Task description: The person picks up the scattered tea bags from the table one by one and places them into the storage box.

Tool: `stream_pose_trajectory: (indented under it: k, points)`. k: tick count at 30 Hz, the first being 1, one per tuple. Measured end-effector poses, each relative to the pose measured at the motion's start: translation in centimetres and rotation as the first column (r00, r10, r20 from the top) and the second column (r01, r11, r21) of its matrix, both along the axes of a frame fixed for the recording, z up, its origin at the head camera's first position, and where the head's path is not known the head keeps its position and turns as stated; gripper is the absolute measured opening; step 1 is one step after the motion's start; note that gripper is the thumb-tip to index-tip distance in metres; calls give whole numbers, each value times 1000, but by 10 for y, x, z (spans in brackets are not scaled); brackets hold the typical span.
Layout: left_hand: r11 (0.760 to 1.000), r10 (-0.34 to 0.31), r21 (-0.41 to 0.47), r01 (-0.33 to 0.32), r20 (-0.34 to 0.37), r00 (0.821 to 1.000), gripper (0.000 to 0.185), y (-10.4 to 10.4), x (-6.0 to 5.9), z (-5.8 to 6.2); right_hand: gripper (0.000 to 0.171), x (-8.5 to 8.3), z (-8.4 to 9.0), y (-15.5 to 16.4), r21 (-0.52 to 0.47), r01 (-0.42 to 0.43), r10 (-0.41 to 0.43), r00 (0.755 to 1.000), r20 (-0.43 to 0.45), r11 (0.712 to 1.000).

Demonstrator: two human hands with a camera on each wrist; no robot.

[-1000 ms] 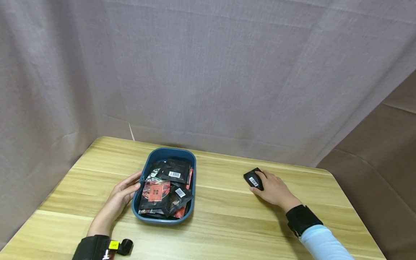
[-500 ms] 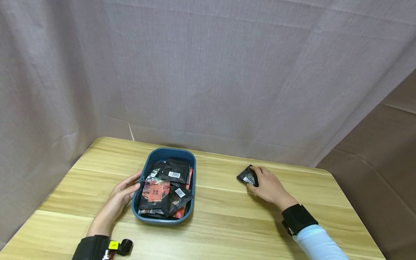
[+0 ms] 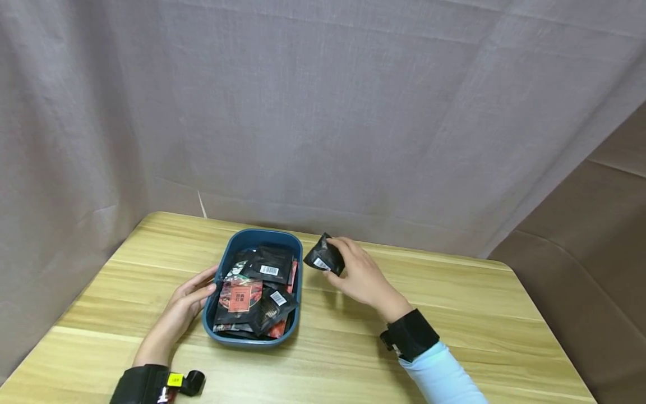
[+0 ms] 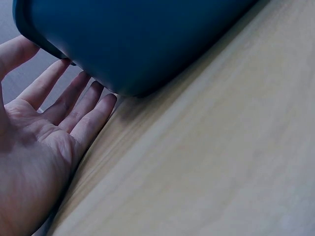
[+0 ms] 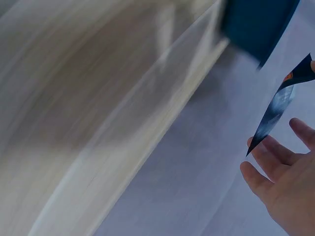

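Observation:
A small black sachet (image 3: 324, 256) with a barcode label is pinched between the thumb and fingers of my right hand (image 3: 360, 275), raised over the table just right of the blue bin (image 3: 299, 292). In the right wrist view the sachet (image 5: 275, 110) appears nearly edge-on, bent, with a bit of orange. My left hand (image 3: 181, 308) rests its outstretched fingers against the bin's left side, thumb by the rim. The left wrist view shows those fingertips (image 4: 109, 101) at the bin's outer wall. Several flat packets lie inside the bin, among them a red-labelled one (image 3: 240, 299) and black ones with barcodes.
The bin stands on a wood-grain table (image 3: 404, 359), left of centre. Behind the table's back edge hangs a grey cloth curtain (image 3: 323, 112), which continues round the left side. A darker cloth (image 3: 590, 247) hangs at the right.
My right hand has lifted the black sachet off the table and carried it left, close to the bin. My left hand and the bin have stayed in place.

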State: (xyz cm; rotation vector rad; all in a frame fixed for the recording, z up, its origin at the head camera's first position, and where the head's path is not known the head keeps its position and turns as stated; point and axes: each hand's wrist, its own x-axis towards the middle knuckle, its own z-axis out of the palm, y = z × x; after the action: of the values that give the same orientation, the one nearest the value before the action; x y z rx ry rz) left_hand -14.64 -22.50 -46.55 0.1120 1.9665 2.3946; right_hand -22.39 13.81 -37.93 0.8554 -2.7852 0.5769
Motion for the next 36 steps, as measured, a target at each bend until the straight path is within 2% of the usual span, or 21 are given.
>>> stream_pose_trajectory:
  k: [6,9,16,19,22,26,31,36]
  points:
    - [1000,7,2,-7,-1,1000,58,1,0,0,71,7,3,-51,16,-91,91,996,-23,996]
    - [1000,7,4,-7,2,1000,58,1,1,0,74,10,6,-72,71,-131,133,991,-19,989]
    - [1000,1,5,-1,3,1000,59,3,0,1,78,19,8,-104,267,-262,263,964,33,928]
    - [1000,-1,13,1,-3,1000,58,4,0,0,79,22,7,-110,305,-284,283,958,49,909]
    - [1000,-5,16,5,-7,1000,58,4,0,-1,83,24,6,-112,318,-289,283,957,67,903]
    - [1000,-10,11,10,-8,1000,59,4,-1,-2,88,26,5,-110,283,-289,271,957,102,914]
    - [1000,-28,11,29,-27,999,59,1,-1,-3,87,30,3,-103,194,-242,212,964,161,951]
    - [994,-54,96,61,-81,995,57,-1,-1,-3,85,41,6,-90,79,-159,144,974,173,984]
